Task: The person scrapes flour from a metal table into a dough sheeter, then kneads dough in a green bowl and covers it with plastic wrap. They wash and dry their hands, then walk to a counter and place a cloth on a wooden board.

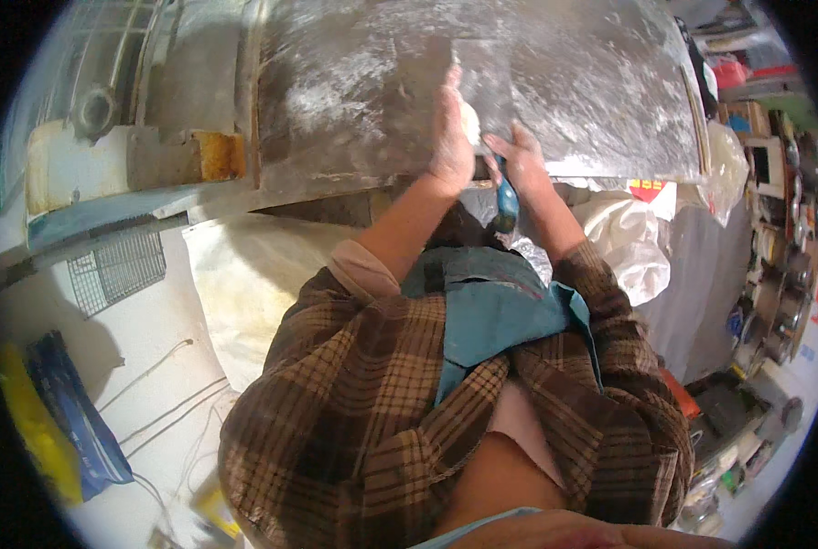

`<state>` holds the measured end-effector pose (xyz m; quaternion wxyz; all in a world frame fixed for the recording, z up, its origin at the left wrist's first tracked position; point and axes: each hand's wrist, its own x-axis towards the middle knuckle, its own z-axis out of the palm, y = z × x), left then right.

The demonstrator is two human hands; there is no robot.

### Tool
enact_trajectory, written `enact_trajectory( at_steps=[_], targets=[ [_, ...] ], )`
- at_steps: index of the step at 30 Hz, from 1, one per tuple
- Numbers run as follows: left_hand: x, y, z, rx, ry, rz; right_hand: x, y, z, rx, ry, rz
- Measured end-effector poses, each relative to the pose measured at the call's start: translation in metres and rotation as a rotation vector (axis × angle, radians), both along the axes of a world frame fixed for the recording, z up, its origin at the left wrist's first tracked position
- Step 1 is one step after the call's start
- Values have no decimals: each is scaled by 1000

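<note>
My left hand (pixel 452 141) is held edge-on over the floury worktop (pixel 354 103), its fingers stretched away from me. A pale lump that looks like dough (pixel 471 123) shows against its palm side, partly hidden; whether the hand grips it is unclear. To the right, my right hand (pixel 524 156) holds the blue handle of a tool (pixel 507 199), thumb and fingers around its upper part. The handle points back towards my body. A wide, flat grey shape, perhaps its blade, lies between the hands, but blur hides its outline. Flour dusts my fingers.
A raised wooden edge (pixel 255 103) bounds the worktop on the left, beside a rusty-ended metal unit (pixel 220 156). White sacks (pixel 244 274) stand below the front edge. A clear plastic bag (pixel 727 165) hangs at the right corner, near crowded shelves (pixel 779 254).
</note>
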<state>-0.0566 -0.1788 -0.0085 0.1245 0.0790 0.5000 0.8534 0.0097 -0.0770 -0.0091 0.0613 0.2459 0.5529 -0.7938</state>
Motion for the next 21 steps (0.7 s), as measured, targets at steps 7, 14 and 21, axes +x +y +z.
enact_trajectory(
  at_steps=[7, 14, 21],
  targets=[
    [134, 89, 15, -117, 124, -455, 169, 68, 14, -102, -11, -369],
    [278, 205, -1, -220, 838, -1123, 358, 116, -25, -202, 138, -871],
    [419, 285, -33, 61, 1310, -1648, 526, 116, -43, -228, 136, -1557]
  ],
)
